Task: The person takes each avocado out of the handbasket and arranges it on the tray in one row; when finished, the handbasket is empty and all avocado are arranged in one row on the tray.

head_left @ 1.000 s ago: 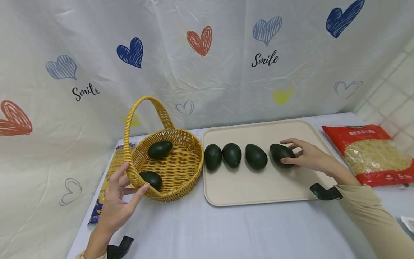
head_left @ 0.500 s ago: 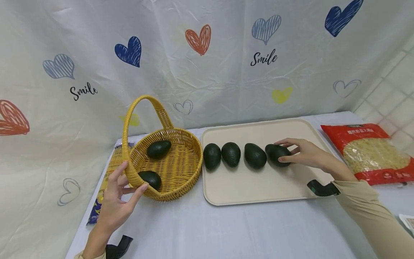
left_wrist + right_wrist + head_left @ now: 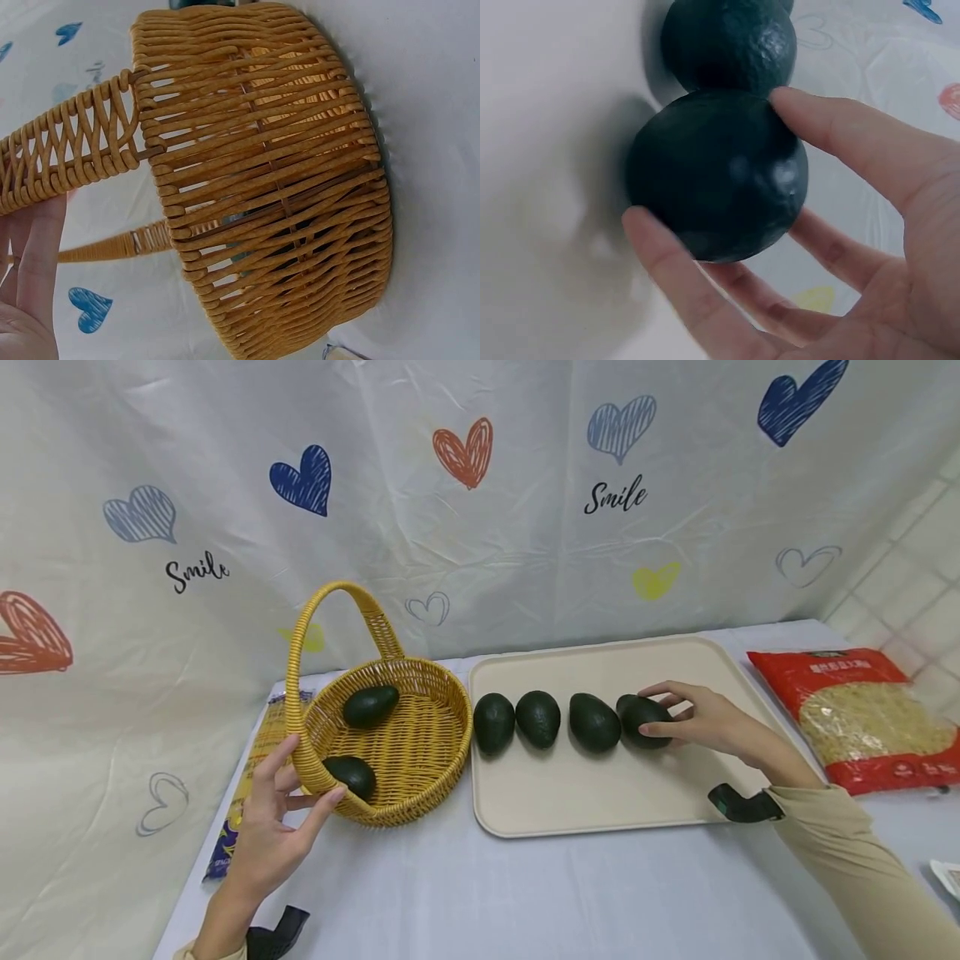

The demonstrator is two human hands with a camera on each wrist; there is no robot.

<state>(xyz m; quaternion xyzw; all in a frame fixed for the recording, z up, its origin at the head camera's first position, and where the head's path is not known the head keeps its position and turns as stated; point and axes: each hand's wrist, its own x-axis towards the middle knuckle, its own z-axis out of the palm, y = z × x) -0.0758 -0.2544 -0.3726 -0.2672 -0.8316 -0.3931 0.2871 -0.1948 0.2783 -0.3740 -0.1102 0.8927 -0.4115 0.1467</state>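
Avocado (image 3: 642, 720) closing up against the row on the tray (image 3: 600, 810).
Right hand (image 3: 701, 720) is curling thumb and fingers round it, now touching its neighbour (image 3: 593, 722) after sitting apart a second ago. Left hand (image 3: 273, 831) is pinching the basket (image 3: 420, 793) rim. Table (image 3: 525, 893) is carrying a red packet (image 3: 862, 718); heart-print sheet behind.

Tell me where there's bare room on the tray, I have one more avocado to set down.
The tray is bare in front of the avocado row and behind it toward the backdrop. The row's right end is crowded: the right hand grips the end avocado.
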